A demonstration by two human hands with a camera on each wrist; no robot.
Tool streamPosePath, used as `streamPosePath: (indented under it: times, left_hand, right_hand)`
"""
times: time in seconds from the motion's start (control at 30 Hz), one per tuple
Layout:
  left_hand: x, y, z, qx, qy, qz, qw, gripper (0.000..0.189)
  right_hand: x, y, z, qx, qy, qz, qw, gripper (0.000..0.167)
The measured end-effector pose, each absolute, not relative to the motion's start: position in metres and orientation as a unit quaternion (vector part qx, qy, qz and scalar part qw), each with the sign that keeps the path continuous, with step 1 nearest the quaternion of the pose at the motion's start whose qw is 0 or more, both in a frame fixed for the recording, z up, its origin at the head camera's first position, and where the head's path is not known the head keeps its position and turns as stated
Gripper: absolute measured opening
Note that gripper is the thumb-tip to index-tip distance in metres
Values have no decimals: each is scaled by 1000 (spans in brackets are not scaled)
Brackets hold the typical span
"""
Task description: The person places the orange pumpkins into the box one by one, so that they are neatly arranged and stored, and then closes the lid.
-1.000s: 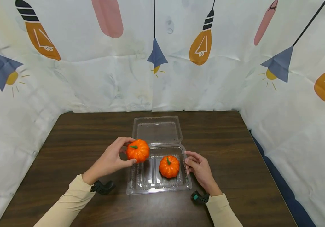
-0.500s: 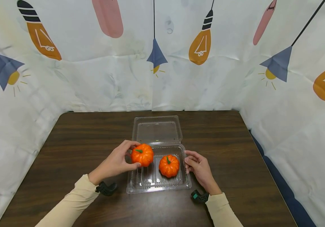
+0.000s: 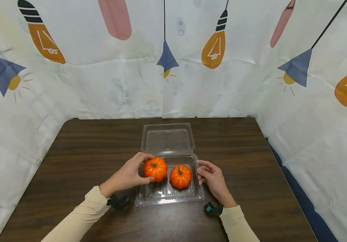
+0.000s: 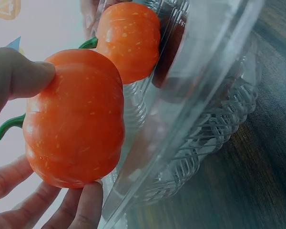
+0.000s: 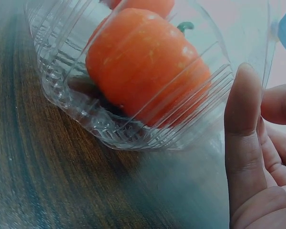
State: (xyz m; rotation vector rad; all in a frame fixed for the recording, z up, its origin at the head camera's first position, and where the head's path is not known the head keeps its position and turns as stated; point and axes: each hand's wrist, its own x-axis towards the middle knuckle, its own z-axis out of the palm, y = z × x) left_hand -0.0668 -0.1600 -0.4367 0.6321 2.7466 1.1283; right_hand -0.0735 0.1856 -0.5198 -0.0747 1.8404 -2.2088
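A pumpkin (image 3: pixel 155 169) in the left hand (image 3: pixel 129 173), over an open plastic box (image 3: pixel 170 202), lower centre of the head view.
The left grip is clamped on it; the right hand (image 3: pixel 212 179) pinches the box's right edge. Slack fingers could drop it against the second pumpkin (image 3: pixel 180 177); a tug could tip the box.

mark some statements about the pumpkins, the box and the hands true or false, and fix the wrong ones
1. The left hand holds a pumpkin. True.
2. The second pumpkin sits inside the clear box. True.
3. The box is closed. False: its lid lies open.
4. The right hand pinches the edge of the box. True.
5. Both pumpkins have brown stems. False: the stems are green.
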Motion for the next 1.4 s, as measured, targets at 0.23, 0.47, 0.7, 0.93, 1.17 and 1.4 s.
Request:
streamPosePath:
  times: [0.23,0.47,0.7,0.93,1.17,1.4]
  left_hand:
    - [-67,-154,-434,225,908,348,57,64]
    - [-70,-150,-433,245,908,330,78,64]
    - [-74,-150,-431,258,913,295,113,64]
    - [-76,-149,-428,263,917,263,147,62]
    - [-80,-146,-426,271,915,250,166,62]
    - [-87,-146,-428,295,910,242,162,64]
  right_hand:
    - [-74,186,-520,-27,634,-761,132,48]
    - [-74,186,-519,-24,632,-763,134,47]
    - [-74,186,-520,-23,631,-764,135,48]
    - [-74,186,-519,-24,630,-764,135,48]
    - [-74,186,-520,-27,629,-765,132,48]
    - [-74,186,-519,-24,630,-765,132,48]
